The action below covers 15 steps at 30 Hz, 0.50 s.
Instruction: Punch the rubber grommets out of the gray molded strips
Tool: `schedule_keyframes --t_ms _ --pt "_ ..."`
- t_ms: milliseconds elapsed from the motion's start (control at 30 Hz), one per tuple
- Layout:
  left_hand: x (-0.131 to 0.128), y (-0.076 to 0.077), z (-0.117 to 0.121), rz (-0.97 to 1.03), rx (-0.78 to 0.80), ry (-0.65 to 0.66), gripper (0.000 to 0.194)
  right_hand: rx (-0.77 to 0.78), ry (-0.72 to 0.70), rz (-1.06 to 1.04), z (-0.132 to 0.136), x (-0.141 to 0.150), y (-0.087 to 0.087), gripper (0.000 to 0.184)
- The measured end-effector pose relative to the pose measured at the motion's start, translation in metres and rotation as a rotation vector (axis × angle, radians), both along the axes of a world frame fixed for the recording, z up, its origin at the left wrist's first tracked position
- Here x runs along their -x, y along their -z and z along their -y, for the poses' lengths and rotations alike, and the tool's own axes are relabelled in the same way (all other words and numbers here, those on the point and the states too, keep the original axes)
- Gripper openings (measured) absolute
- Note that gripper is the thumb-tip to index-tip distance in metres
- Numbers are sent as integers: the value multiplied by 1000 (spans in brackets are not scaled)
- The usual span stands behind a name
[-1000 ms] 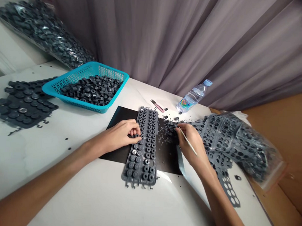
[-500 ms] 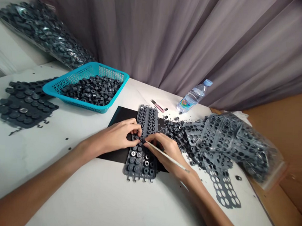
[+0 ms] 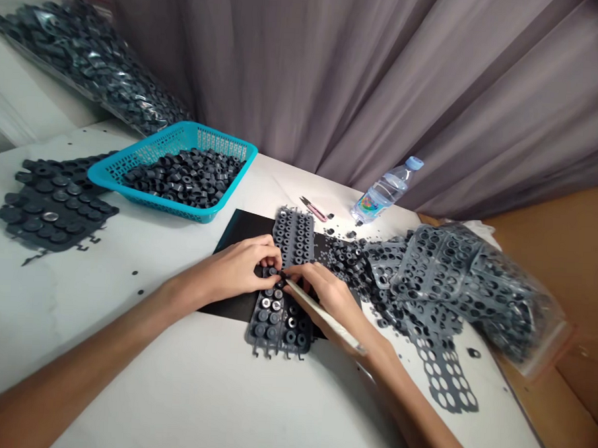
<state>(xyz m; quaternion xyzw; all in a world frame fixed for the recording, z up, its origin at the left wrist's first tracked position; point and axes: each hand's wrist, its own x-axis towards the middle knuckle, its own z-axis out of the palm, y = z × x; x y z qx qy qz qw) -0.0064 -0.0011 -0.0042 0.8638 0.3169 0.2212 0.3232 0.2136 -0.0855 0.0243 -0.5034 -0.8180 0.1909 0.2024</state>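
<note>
A dark grey moulded rubber sheet (image 3: 294, 240) lies lengthwise in front of me, with rows of round ring-shaped parts on it and several shiny metal-looking discs lower down. My left hand (image 3: 250, 265) is closed over its left side, thumb and curled fingers pinching at a small black rubber part (image 3: 282, 275). In my right hand (image 3: 326, 288) a slim whitish tool, seemingly tweezers (image 3: 327, 320), slants with its tip at that same part. Both sets of fingertips nearly meet there and partly hide the part. Beneath the sheet is a black mat (image 3: 244, 231).
A turquoise basket (image 3: 171, 210) of black rubber rings stands back left, beside another sheet (image 3: 56, 207) and a full plastic bag (image 3: 88, 56). To the right are loose parts (image 3: 349, 262), a bagged heap of sheets (image 3: 450, 270), a water bottle (image 3: 384, 191) and pink snips (image 3: 313, 209).
The tool in my right hand has turned, showing a broader side, and its rear end sits slightly lower and left. Both hands stay at nearly the same spot; the view shifted slightly.
</note>
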Motion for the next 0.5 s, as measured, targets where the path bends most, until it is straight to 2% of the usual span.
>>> schedule_keyframes --t_ms 133,500 --pt "-1 3 -1 32 28 -5 10 -40 -30 -5 0 1 -1 19" --pt "-1 6 -3 49 42 1 10 28 49 -30 2 -1 3 12"
